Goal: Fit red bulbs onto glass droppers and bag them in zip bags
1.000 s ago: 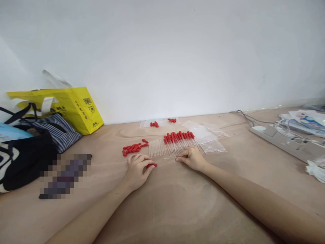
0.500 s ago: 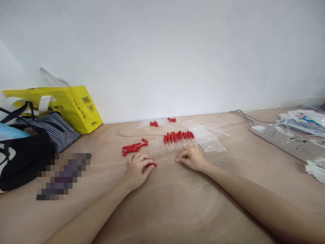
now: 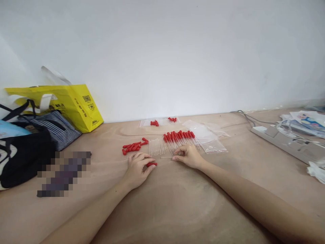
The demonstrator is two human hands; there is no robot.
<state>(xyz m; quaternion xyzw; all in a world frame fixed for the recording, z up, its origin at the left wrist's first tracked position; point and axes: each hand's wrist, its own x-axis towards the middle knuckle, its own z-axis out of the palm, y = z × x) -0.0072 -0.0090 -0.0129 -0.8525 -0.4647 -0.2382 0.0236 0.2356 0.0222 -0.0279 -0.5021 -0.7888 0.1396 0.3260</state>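
Observation:
My left hand (image 3: 138, 169) is closed on a red rubber dropper bulb (image 3: 152, 164), whose narrow end points right between thumb and fingers. My right hand (image 3: 189, 156) pinches a thin clear dropper tube (image 3: 166, 157) that lies level, its free end pointing left toward the bulb; the two are apart. Behind my left hand is a pile of loose red bulbs (image 3: 132, 147). Several bare clear tubes (image 3: 156, 147) lie side by side in the middle. Right of them, a row of droppers with red bulbs fitted (image 3: 179, 136) lies just beyond my right hand.
Clear zip bags (image 3: 207, 137) lie to the right of the row. More bulbs (image 3: 154, 123) rest on a bag near the wall. A yellow bag (image 3: 88, 108) and a striped pouch (image 3: 64, 130) stand left. A power strip (image 3: 281, 140) with cables sits right, near papers (image 3: 308, 120).
My right hand has moved slightly left with the clear tube, bringing its free end a little closer to the bulb. My left hand keeps its hold on the bulb, almost unmoved.

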